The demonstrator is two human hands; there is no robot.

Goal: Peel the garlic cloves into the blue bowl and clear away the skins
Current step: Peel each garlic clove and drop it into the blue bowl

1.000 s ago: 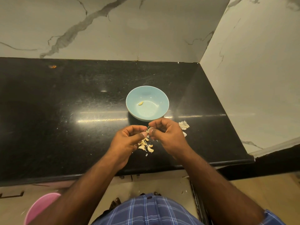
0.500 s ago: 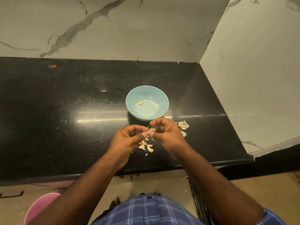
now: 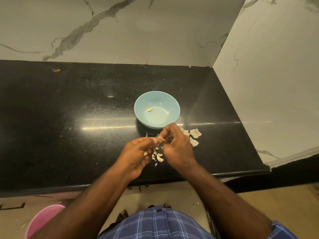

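The blue bowl point(image 3: 170, 102) stands on the black counter with one peeled garlic clove point(image 3: 149, 109) lying inside it. Just in front of the bowl, my left hand point(image 3: 137, 154) and my right hand point(image 3: 176, 144) meet above the counter and pinch a small garlic clove point(image 3: 160, 139) between their fingertips. A little heap of loose cloves and skin bits point(image 3: 158, 156) lies on the counter under my hands. Papery white skins point(image 3: 193, 135) lie to the right of my right hand.
The black counter point(image 3: 69, 126) ends at marble walls behind and to the right, and its front edge runs just below my wrists. A pink bin point(image 3: 43, 219) stands on the floor at lower left. A small orange speck point(image 3: 56, 70) sits at far left.
My right hand has shifted slightly up and toward the bowl while working the clove; the left hand has stayed about where it was. The bowl has not moved.
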